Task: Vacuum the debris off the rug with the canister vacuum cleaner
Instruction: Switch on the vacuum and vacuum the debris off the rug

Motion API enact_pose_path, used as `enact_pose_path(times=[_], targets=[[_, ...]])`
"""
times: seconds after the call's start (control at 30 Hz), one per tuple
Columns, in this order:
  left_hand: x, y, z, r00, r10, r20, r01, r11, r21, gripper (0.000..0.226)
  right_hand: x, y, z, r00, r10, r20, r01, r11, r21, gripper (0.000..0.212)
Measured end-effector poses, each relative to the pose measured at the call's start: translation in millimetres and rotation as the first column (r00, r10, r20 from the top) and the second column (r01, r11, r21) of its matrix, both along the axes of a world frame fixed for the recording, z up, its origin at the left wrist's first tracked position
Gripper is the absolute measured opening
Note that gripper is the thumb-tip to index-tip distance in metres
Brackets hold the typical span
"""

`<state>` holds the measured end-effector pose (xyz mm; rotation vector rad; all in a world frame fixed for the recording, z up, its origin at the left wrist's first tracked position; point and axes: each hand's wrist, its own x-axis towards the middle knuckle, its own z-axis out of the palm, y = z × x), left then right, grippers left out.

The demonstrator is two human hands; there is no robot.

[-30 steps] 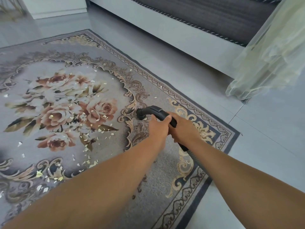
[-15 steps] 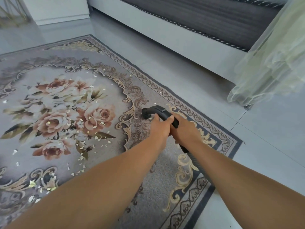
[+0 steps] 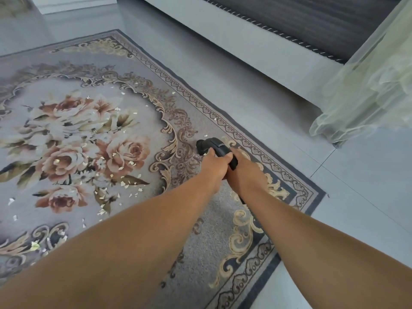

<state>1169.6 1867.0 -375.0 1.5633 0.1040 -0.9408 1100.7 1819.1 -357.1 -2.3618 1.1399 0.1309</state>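
Black vacuum handle (image 3: 217,147) above the rug (image 3: 214,219) near its right border, left hand (image 3: 213,167) and right hand (image 3: 246,177) gripping it — fingers (image 3: 225,158) curled round, hose (image 3: 242,200) mostly hidden behind the right forearm, pale debris (image 3: 124,185) across the roses.

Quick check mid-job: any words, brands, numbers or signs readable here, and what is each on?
No text can be read anywhere in this view.
The black vacuum handle, gripped by the left hand and right hand, shows no legible label.
The rug bears only flower and scroll patterns, no lettering.
The sofa base and the curtain carry no text.
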Motion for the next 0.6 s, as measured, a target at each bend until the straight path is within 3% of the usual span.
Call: enact_pose_path(times=[0.13,0.3,0.6], targets=[[15,1,9,1.0,0.007,0.027,-0.009,0.997,0.079,0.073,16,5,12,1.0,-0.003,-0.03,0.003,1.0,0.021,0.034],[7,-7,36,0.998,0.011,-0.062,0.0,0.985,0.174,0.066,9,-8,33,0.993,0.05,-0.109,-0.036,0.991,0.129,0.04],[-9,-26,93,0.983,0.044,-0.18,-0.004,0.977,0.215,0.078,-9,-37,80,0.973,0.165,-0.164,-0.101,0.935,0.339,0.037]])
